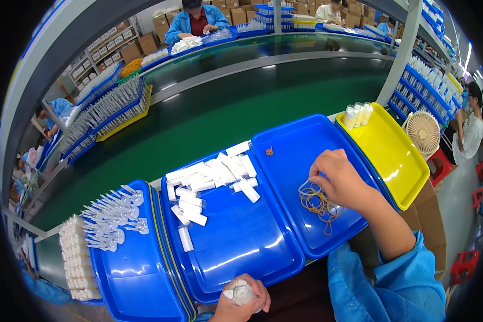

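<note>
My left hand (260, 301) is closed around a small bundle of white cylindrical tubes (240, 292) at the near edge of the middle blue tray (247, 241). In that tray lies a loose heap of white tubes with clear ends (212, 174). My right hand (339, 180) is over the right blue tray (284, 142), its fingers pinched at a rubber band (304, 189). Below the fingers is a tangle of tan rubber bands (319, 205); part of it is hidden by the hand. A small brown coil (269, 152) lies farther up this tray.
A yellow tray (400, 155) with several upright clear-and-white tubes (358, 115) stands at right, beside a beige fan (423, 134). At left, another blue tray (134, 284) holds clear stemmed plastic parts (115, 214). Beyond runs a green conveyor belt (225, 107); co-workers sit across it.
</note>
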### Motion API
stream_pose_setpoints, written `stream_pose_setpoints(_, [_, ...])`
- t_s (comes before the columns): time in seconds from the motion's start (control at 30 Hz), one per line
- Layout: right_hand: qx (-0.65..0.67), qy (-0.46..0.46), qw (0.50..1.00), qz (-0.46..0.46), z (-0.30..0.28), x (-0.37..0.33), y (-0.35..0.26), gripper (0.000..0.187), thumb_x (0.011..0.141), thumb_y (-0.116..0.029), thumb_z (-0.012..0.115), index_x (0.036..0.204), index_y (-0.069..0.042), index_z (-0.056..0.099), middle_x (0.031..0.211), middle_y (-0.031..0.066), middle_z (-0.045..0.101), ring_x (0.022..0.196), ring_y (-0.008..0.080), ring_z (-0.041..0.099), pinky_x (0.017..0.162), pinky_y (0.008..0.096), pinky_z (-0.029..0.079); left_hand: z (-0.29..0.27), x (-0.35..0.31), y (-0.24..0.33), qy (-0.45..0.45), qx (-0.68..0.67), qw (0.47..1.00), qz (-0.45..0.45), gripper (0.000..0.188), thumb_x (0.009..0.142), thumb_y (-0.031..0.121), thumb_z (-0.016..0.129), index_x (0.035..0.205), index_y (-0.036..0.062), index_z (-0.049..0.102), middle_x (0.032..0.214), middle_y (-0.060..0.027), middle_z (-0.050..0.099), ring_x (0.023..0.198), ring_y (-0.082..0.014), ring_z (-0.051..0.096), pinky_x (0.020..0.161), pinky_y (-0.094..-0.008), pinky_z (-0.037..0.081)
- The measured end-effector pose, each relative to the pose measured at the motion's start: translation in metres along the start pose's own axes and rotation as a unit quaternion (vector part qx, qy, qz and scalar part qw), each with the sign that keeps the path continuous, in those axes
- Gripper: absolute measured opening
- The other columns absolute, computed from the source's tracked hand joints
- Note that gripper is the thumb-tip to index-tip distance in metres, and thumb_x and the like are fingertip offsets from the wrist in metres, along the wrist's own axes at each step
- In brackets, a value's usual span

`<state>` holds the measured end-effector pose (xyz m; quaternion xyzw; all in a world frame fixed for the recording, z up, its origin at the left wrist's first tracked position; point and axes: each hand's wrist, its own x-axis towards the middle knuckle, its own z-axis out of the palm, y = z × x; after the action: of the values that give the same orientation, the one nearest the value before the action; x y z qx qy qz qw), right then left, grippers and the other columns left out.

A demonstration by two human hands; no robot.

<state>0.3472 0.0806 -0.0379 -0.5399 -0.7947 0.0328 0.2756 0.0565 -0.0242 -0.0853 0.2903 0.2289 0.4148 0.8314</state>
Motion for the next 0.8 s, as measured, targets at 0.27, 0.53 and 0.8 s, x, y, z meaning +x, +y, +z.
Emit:
stream_pose_setpoints(0.27, [0.228,-0.051,0.965,-0.118,0.02,-0.01,-0.088,0.011,0.073,-0.008,0.063,0.083,-0.009,0.059,0.079,0.0036,0.056,0.081,0.0241,0.054,0.074,0.0357,0.038,0.017,0.009,0.013,0.051,0.004,0.998,0.031,0.02,0.077,0.003,0.064,0.085,0.0043,0.046,0.084,-0.0143,0.053,0.056,-0.0168,0.051,0.049,-0.0259,0.043])
stream_pose_setpoints(0.53, [0.865,-0.138,0.458,0.151,0.041,-0.02,-0.088,0.022,0.09,-0.023,0.048,0.092,-0.002,0.054,0.076,0.007,0.052,0.075,0.0188,0.053,0.073,0.0356,0.043,0.002,-0.012,0.023,-0.129,0.22,0.96,0.114,0.045,0.071,0.007,0.072,0.102,-0.0038,0.043,0.086,-0.0132,0.049,0.068,-0.0241,0.06,0.059,-0.029,0.05])
stream_pose_setpoints(0.8, [0.414,-0.403,0.783,-0.23,0.001,-0.025,-0.154,0.035,0.083,-0.018,0.06,0.115,-0.003,0.057,0.058,0.009,0.049,0.053,0.026,0.048,0.055,0.0354,0.042,-0.005,0.013,0.021,0.148,0.482,0.843,0.188,0.113,0.068,-0.008,0.066,0.138,0.012,-0.021,0.082,-0.009,0.048,0.071,-0.0142,0.054,0.062,-0.0264,0.046])
